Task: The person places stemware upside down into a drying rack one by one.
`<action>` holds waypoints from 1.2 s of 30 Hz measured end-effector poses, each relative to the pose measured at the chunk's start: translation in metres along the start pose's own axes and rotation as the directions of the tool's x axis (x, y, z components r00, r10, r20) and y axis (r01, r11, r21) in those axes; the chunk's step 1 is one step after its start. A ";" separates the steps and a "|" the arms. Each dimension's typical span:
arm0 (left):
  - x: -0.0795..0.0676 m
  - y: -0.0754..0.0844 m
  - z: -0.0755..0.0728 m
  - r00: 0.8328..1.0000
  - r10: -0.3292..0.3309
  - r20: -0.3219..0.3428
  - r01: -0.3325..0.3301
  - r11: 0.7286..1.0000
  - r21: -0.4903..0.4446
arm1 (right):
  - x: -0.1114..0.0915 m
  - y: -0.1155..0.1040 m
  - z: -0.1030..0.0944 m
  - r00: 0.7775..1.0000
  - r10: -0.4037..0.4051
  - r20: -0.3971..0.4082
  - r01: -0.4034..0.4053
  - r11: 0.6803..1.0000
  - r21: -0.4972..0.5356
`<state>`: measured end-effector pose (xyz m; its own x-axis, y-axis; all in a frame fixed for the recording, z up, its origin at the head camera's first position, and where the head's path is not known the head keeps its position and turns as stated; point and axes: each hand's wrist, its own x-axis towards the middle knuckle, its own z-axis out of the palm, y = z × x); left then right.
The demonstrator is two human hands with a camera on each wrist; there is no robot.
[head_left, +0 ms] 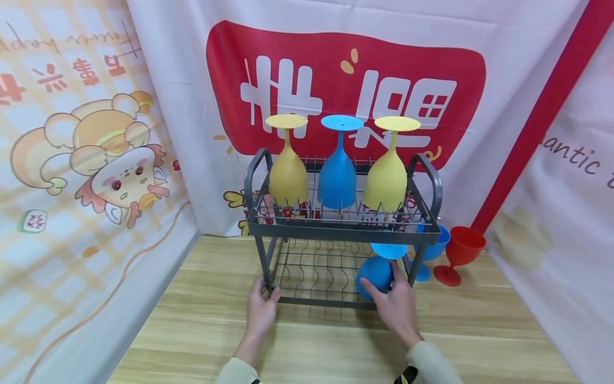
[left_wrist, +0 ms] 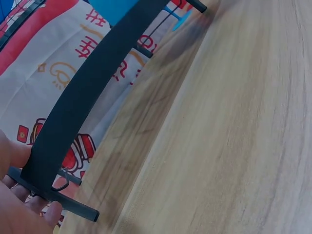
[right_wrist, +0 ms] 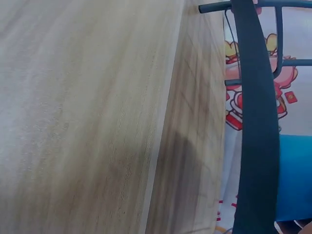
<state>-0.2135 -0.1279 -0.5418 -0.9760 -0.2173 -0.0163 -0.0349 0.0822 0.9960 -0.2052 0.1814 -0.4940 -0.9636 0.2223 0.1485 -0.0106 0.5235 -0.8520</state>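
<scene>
A dark grey two-tier dish rack (head_left: 326,233) stands on the wooden table. My left hand (head_left: 261,306) grips its lower front left corner; in the left wrist view the thumb and fingers (left_wrist: 51,214) lie around the leg. On the right end of the lower shelf is a blue goblet (head_left: 373,277), upside down, its foot just under the upper tier. My right hand (head_left: 397,306) holds its bowl between thumb and fingers. The right wrist view shows part of this blue goblet (right_wrist: 295,178) behind the rack's front bar (right_wrist: 258,117); most of that hand is out of frame.
Upside down on the upper tier stand a yellow goblet (head_left: 289,176), a blue goblet (head_left: 337,178) and another yellow goblet (head_left: 386,181). Right of the rack, a red goblet (head_left: 465,246) and a blue goblet (head_left: 435,248) stand upright. Printed cloth (head_left: 168,106) walls the table's back and sides.
</scene>
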 end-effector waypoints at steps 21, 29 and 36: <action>0.000 -0.002 0.002 0.998 0.048 -0.026 -0.047 0.998 0.046 | 0.041 0.012 0.017 0.992 0.120 -0.024 -0.122 0.991 -0.062; -0.001 -0.006 0.005 0.997 0.062 -0.052 -0.058 0.996 0.074 | 0.053 0.016 0.020 0.990 0.136 -0.021 -0.138 0.987 -0.082; -0.001 -0.006 0.004 0.997 0.051 -0.057 -0.046 0.996 0.071 | 0.056 0.019 0.025 0.990 0.135 -0.027 -0.137 0.987 -0.085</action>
<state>-0.2132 -0.1244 -0.5484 -0.9626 -0.2680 0.0391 -0.0047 0.1608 0.9870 -0.2663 0.1837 -0.5142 -0.9488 0.3127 0.0455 0.1440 0.5560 -0.8186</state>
